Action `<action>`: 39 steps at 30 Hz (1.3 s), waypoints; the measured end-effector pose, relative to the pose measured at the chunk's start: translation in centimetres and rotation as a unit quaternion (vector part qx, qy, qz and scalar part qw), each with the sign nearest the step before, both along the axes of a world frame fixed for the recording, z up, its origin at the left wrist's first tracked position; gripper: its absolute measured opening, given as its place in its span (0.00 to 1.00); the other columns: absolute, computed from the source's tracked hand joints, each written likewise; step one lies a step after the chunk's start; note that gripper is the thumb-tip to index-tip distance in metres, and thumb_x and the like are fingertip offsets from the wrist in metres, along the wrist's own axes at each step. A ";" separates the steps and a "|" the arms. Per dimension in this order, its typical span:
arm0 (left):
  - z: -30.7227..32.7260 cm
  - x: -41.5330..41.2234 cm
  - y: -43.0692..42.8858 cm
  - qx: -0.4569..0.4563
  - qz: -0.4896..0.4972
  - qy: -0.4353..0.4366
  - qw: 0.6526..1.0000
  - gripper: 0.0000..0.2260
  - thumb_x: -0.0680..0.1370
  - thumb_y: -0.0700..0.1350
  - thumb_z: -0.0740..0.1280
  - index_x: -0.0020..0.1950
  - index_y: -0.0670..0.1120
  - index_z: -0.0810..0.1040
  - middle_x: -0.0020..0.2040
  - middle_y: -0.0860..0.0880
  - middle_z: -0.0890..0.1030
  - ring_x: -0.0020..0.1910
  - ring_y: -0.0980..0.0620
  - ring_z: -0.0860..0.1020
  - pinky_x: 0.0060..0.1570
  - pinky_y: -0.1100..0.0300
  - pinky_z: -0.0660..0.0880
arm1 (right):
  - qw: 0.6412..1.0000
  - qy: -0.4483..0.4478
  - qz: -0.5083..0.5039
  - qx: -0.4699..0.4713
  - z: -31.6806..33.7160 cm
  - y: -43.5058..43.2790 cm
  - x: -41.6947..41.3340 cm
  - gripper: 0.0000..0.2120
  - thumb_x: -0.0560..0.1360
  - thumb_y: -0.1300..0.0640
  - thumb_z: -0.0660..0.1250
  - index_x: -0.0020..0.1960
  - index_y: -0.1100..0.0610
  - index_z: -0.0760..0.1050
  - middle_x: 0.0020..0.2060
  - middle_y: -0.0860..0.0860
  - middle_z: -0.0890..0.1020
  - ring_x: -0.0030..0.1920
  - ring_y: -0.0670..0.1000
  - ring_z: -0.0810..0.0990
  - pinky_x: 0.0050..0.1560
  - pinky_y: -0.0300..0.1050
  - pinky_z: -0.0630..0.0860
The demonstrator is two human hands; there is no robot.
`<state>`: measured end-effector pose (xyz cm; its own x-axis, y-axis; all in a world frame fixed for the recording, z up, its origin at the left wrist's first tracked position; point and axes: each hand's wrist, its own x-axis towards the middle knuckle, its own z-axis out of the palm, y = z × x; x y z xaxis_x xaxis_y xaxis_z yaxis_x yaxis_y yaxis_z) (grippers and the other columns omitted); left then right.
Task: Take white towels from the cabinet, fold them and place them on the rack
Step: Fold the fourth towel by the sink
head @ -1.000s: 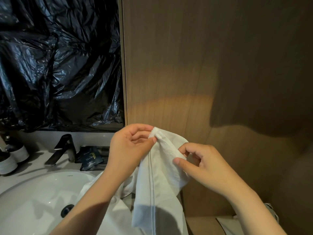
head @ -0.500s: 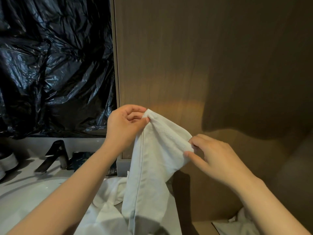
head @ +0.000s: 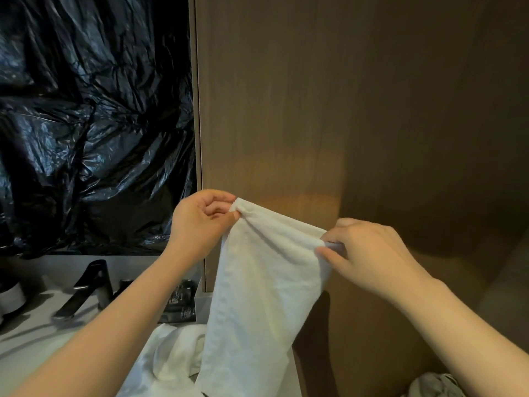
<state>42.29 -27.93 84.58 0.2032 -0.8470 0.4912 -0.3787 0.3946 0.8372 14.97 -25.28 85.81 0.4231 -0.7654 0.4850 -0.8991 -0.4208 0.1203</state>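
Towel (head: 263, 282) is held up in front of the wooden panel (head: 315, 110), gripped along its top edge by both hands. One top corner is pinched between thumb and curled fingers of the left hand (head: 200, 222); the other end of that edge is pinched by the right hand (head: 369, 253), lower and further right. The edge is drawn fairly taut between the two grips, and the rest is let hang down to the bottom of the view. Held so, the towel is judged to be spread by its corners so that a first fold can be lined up; no fold is made yet, and no rack is seen.

The left long edge hangs nearly straight, while the right one is bunched under the right hand. Open room is offered in the air before the panel, above and right of the hands. To the left, black plastic (head: 86, 124) and a tap (head: 86, 290) are near. Below, a crumpled cloth (head: 171, 356) lies on the counter (head: 28, 339) just beside the hanging towel; whether they touch cannot be told, and it could be caught up
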 end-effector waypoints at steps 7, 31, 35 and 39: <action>0.1 0.0 -0.2 0.029 -0.031 0.028 0.999 0.10 0.74 0.36 0.71 0.48 0.50 0.81 0.40 0.51 0.84 0.39 0.59 0.82 0.38 0.74 0.75 | 0.962 -0.063 0.243 0.102 1.3 2.6 2.4 0.13 0.76 0.38 0.64 0.37 0.44 0.73 0.36 0.40 0.79 0.39 0.42 0.79 0.35 0.30 0.70; -0.7 0.8 0.5 0.059 -0.242 0.066 0.966 0.20 0.81 0.33 0.60 0.62 0.58 0.73 0.45 0.45 0.79 0.45 0.45 0.73 0.48 0.47 0.69 | 0.988 -0.150 0.034 -0.021 1.0 -0.7 -0.3 0.05 0.76 0.45 0.67 0.48 0.44 0.78 0.39 0.36 0.77 0.39 0.40 0.77 0.38 0.29 0.71; 0.1 0.7 1.5 0.066 -0.253 0.019 0.965 0.16 0.81 0.34 0.60 0.57 0.53 0.80 0.51 0.44 0.81 0.47 0.49 0.77 0.49 0.53 0.74 | 0.987 -0.157 0.000 -0.025 1.2 -0.7 -0.2 0.12 0.75 0.43 0.67 0.57 0.44 0.77 0.42 0.39 0.77 0.40 0.40 0.75 0.41 0.29 0.69; 1.0 0.7 2.0 0.039 -0.217 -0.013 0.975 0.14 0.79 0.32 0.63 0.54 0.48 0.82 0.48 0.50 0.84 0.43 0.51 0.80 0.42 0.60 0.79 | 0.987 -0.154 -0.001 -0.045 1.3 -0.9 0.0 0.10 0.76 0.47 0.67 0.54 0.48 0.81 0.46 0.42 0.81 0.47 0.41 0.73 0.44 0.29 0.65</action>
